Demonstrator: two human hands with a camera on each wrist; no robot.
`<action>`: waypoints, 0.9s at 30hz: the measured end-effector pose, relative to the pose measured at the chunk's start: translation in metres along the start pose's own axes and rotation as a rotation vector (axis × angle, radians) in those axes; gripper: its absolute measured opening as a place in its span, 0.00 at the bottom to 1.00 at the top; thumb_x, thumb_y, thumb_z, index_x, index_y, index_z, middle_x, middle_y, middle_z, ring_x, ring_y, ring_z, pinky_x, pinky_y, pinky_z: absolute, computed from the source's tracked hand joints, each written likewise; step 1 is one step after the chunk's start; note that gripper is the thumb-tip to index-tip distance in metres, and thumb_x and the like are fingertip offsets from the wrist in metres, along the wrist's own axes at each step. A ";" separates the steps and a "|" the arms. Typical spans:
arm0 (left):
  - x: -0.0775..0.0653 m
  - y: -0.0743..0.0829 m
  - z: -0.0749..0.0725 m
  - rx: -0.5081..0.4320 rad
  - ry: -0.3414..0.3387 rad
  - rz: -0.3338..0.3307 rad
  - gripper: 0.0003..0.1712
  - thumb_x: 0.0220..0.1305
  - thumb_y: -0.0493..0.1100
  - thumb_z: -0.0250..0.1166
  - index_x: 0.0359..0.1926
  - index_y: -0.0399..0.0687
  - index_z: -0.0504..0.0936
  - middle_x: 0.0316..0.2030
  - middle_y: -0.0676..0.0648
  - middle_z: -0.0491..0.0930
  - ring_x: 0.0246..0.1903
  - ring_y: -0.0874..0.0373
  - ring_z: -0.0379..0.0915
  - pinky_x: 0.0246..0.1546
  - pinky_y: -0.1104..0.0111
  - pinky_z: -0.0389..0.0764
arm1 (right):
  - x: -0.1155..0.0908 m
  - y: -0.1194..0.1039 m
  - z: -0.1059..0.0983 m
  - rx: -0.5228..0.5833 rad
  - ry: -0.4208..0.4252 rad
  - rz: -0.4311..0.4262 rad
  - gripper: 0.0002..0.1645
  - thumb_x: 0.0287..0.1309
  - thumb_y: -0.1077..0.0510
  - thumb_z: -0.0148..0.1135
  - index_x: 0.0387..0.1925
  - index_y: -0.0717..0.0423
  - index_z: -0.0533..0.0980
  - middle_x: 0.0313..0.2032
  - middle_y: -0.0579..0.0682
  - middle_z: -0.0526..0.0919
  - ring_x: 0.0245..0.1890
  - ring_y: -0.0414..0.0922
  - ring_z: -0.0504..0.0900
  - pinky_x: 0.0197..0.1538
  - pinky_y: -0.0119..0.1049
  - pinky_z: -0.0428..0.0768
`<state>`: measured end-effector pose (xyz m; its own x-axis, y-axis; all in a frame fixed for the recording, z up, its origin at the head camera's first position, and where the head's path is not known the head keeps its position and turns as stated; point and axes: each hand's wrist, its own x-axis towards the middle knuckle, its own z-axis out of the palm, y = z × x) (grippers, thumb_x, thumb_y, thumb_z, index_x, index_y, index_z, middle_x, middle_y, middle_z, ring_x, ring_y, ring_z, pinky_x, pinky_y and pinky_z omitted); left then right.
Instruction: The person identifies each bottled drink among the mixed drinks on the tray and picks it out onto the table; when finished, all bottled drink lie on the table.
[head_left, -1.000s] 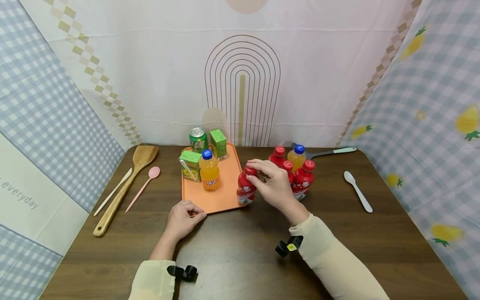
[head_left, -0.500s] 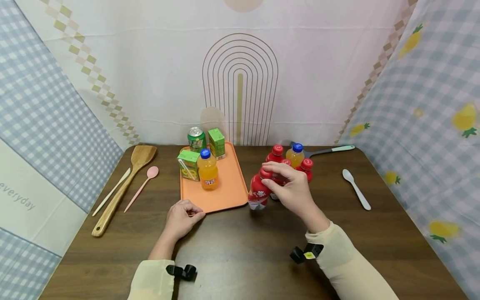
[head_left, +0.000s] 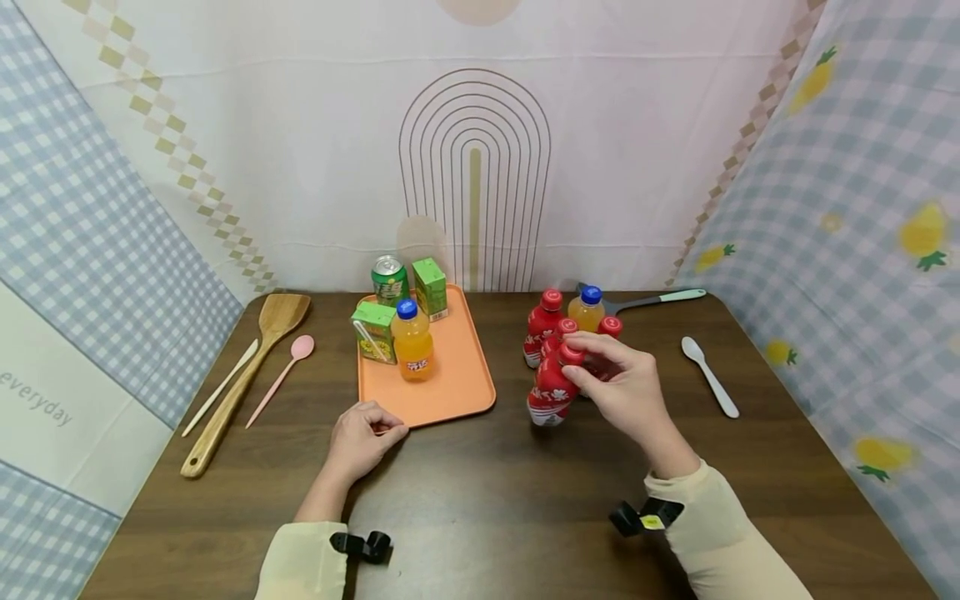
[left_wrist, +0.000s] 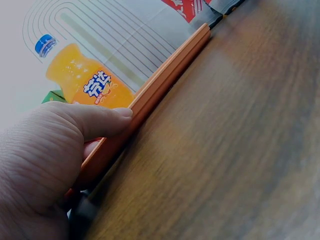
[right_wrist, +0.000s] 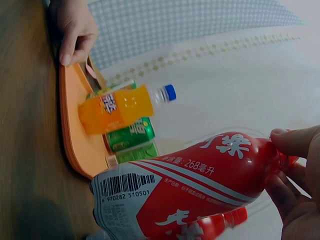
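My right hand (head_left: pixel 628 390) grips a red cola bottle (head_left: pixel 550 393) by its neck, just under the cap. The bottle leans, its base toward the left, close over the table in front of the other red bottles (head_left: pixel 540 329). Its barcode label faces the camera in the right wrist view. At the front left corner of the orange tray (head_left: pixel 461 392), my left hand (head_left: pixel 360 440) pinches the rim, thumb along the edge in the left wrist view. On the tray stand an orange soda bottle (head_left: pixel 413 346), a green can (head_left: pixel 390 283) and two green juice boxes (head_left: pixel 430 287).
Behind the held bottle, a second orange soda bottle (head_left: pixel 587 312) stands among the red ones. A wooden spatula (head_left: pixel 243 383), a pink spoon (head_left: pixel 282 375) and a white stick-like utensil (head_left: pixel 219 388) lie left. A white spoon (head_left: pixel 709 375) and a grey-headed utensil (head_left: pixel 648 301) lie right.
My right hand has carried the red bottle rightward, from the tray's right front corner to the group of bottles. My left hand has stayed on the tray's corner.
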<state>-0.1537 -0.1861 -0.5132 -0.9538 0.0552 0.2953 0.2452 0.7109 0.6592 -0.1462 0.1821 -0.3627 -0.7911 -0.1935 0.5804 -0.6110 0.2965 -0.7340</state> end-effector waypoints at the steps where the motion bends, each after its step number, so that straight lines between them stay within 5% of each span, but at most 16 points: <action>1: 0.000 0.000 0.000 0.000 0.002 0.002 0.06 0.48 0.46 0.77 0.22 0.59 0.86 0.21 0.63 0.74 0.27 0.64 0.68 0.30 0.68 0.68 | -0.001 0.001 -0.003 0.001 0.001 0.006 0.21 0.47 0.75 0.69 0.47 0.69 0.79 0.47 0.60 0.83 0.44 0.41 0.82 0.42 0.33 0.81; 27: 0.000 0.002 -0.002 -0.011 -0.011 -0.005 0.06 0.48 0.45 0.77 0.23 0.58 0.86 0.22 0.62 0.75 0.28 0.63 0.70 0.31 0.67 0.69 | -0.028 0.034 -0.074 0.024 -0.044 0.098 0.22 0.49 0.79 0.64 0.49 0.74 0.77 0.48 0.62 0.81 0.46 0.39 0.82 0.46 0.29 0.79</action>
<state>-0.1534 -0.1861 -0.5108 -0.9569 0.0597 0.2843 0.2423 0.7037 0.6679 -0.1428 0.2665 -0.3775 -0.8470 -0.2057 0.4901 -0.5312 0.2931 -0.7949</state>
